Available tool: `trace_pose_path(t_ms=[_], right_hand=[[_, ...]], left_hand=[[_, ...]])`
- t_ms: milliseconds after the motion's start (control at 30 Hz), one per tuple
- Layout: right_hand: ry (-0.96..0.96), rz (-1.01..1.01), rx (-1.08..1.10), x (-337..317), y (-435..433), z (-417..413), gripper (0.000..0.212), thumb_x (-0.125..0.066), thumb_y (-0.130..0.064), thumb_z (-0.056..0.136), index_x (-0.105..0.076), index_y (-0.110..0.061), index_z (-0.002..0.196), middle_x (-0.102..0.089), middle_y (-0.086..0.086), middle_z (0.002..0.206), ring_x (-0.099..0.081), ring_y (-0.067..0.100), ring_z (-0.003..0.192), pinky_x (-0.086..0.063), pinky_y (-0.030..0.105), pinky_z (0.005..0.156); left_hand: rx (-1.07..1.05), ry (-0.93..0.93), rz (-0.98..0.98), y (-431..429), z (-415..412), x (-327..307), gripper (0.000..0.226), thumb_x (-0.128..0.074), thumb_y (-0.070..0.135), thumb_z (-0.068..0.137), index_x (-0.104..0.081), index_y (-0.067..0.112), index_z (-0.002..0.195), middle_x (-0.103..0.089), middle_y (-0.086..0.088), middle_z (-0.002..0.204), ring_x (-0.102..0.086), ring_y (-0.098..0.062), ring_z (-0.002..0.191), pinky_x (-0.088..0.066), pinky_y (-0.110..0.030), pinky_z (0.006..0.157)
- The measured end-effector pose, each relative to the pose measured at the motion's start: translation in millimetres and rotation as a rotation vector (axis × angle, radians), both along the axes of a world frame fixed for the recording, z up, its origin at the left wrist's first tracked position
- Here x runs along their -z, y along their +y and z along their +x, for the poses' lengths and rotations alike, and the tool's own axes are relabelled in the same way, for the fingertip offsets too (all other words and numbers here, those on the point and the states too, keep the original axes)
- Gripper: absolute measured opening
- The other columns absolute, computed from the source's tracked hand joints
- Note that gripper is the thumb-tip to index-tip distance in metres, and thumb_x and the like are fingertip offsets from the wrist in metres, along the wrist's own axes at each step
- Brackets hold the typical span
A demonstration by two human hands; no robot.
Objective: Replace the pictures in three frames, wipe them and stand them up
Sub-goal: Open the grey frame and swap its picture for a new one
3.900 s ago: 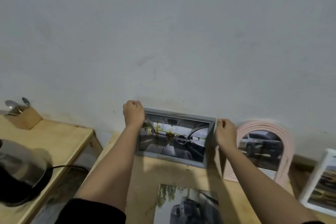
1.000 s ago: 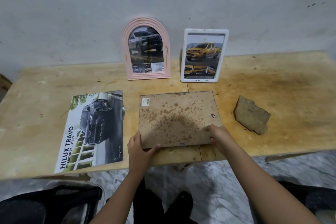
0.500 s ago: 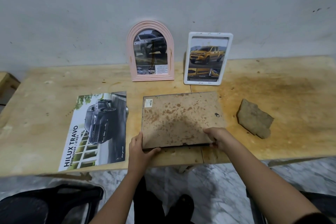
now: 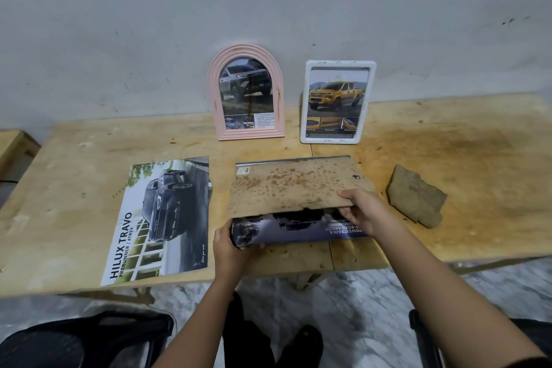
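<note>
Two of the three frames, the pink arched frame (image 4: 246,92) and the white frame (image 4: 337,101), stand upright against the wall (image 4: 268,9) at the upper centre, each showing a truck picture. The third frame (image 4: 260,162) lies face down at the centre of the table (image 4: 448,158).

The right hand (image 4: 363,212) pinches the near right edge of its stained backing board (image 4: 292,185) and tilts that edge up, while the far edge rests low. The left hand (image 4: 231,248) grips the frame's lower left corner. In the gap, a dark printed picture (image 4: 298,230) shows.

Judging from this, the board is coming off so the print can be swapped for the loose poster (image 4: 167,218) lying at centre left.

The one-sided pinch could let the board twist or slip back down. Swung too far towards the wall, it could knock the two standing frames, which sit just behind its far edge. The old print may drag out with the board. Whether glass lies beneath cannot be told; if so, it could slide.

The frame's near edge lies close to the table's front edge, so there is little room towards the bottom of the frame. Only a narrow strip separates it from the poster. What looks like a brown cloth (image 4: 415,200) lies just right, with wide bare wood beyond it.
</note>
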State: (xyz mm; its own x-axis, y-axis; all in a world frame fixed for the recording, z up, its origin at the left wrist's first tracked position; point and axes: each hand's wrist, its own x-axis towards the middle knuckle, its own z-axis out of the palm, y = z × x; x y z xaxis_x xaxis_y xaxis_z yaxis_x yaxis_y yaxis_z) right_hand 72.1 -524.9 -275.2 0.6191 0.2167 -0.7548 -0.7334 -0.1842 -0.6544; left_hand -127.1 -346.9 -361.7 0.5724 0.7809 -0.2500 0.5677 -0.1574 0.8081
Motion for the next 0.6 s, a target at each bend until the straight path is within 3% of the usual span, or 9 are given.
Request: trace_pose_path(t_ms=[67,133,267,333,400,467,500,567,600], right_hand=[[0.032,0.179,0.121,-0.2,-1.5,-12.0,0.018,-0.053,0.0,0.089,-0.052,-0.005,0.106,-0.064,0.011,0.092,-0.065,0.02,0.076,-0.056,0.021,0.049],[-0.026,0.244,0.213,3.2,-2.9,-23.9,0.023,-0.051,0.003,0.09,-0.05,-0.005,0.111,-0.062,0.011,0.102,-0.062,0.026,0.092,-0.057,0.026,0.052],[-0.223,0.197,0.314,4.7,-16.9,-40.3,0.014,-0.054,0.001,0.088,-0.055,-0.013,0.09,-0.063,0.006,0.099,-0.062,0.023,0.088,-0.053,0.034,0.069],[-0.277,0.236,0.389,7.6,-32.2,-43.7,0.014,-0.054,-0.001,0.089,-0.057,-0.013,0.096,-0.063,0.004,0.1,-0.062,0.02,0.09,-0.052,0.034,0.076],[-0.291,0.271,0.507,11.4,-49.5,-47.0,0.017,-0.052,-0.003,0.092,-0.056,-0.01,0.106,-0.063,0.0,0.099,-0.061,0.016,0.087,-0.052,0.026,0.067],[-0.269,0.287,0.647,18.1,-66.3,-49.7,0.011,-0.049,-0.006,0.094,-0.057,-0.012,0.1,-0.062,0.0,0.099,-0.06,0.014,0.082,-0.05,0.02,0.054],[-0.258,0.297,0.722,22.8,-73.5,-50.3,0.011,-0.048,-0.007,0.095,-0.057,-0.014,0.094,-0.062,0.002,0.103,-0.06,0.015,0.081,-0.05,0.021,0.055],[-0.228,0.299,0.86,28.2,-84.0,-52.0,0.011,-0.046,-0.007,0.096,-0.054,-0.013,0.093,-0.056,0.008,0.116,-0.06,0.017,0.084,-0.051,0.027,0.067],[-0.208,0.296,0.922,29.8,-87.7,-52.7,0.014,-0.043,-0.006,0.097,-0.053,-0.01,0.105,-0.052,0.009,0.123,-0.06,0.02,0.092,-0.051,0.031,0.076]], left_hand=[[-0.005,0.002,-0.011,-1.4,0.1,2.3,0.061,-0.084,0.036,0.045,-0.062,0.018,0.099,-0.057,-0.003,0.1,-0.058,-0.02,0.087,-0.048,-0.03,0.068],[-0.026,0.024,-0.029,-1.0,-0.8,6.7,0.062,-0.082,0.042,0.044,-0.062,0.016,0.097,-0.058,-0.005,0.1,-0.061,-0.022,0.087,-0.052,-0.034,0.069],[-0.021,0.019,-0.062,-1.0,1.9,4.4,0.08,-0.09,0.041,0.048,-0.057,0.015,0.115,-0.054,-0.007,0.115,-0.056,-0.026,0.106,-0.052,-0.043,0.085],[-0.009,0.017,-0.055,-2.8,3.0,1.1,0.091,-0.09,0.03,0.056,-0.046,0.013,0.134,-0.044,-0.008,0.128,-0.046,-0.026,0.118,-0.042,-0.043,0.1],[-0.005,0.015,-0.042,-3.2,3.4,1.8,0.092,-0.088,0.023,0.059,-0.041,0.011,0.138,-0.041,-0.011,0.132,-0.042,-0.028,0.122,-0.038,-0.04,0.103],[0.004,0.015,-0.026,-4.1,2.2,3.2,0.097,-0.088,0.027,0.053,-0.043,0.011,0.137,-0.041,-0.013,0.131,-0.041,-0.03,0.123,-0.037,-0.039,0.102],[0.002,0.013,-0.026,-5.1,2.0,2.1,0.1,-0.085,0.032,0.048,-0.043,0.012,0.137,-0.041,-0.013,0.131,-0.04,-0.03,0.123,-0.036,-0.039,0.102],[-0.019,0.011,-0.043,-6.2,1.7,3.3,0.101,-0.08,0.035,0.048,-0.042,0.012,0.138,-0.039,-0.012,0.134,-0.039,-0.029,0.125,-0.035,-0.039,0.104],[-0.023,0.011,-0.05,-7.0,1.5,4.1,0.1,-0.083,0.032,0.051,-0.04,0.012,0.139,-0.037,-0.012,0.136,-0.037,-0.029,0.126,-0.034,-0.039,0.105]])
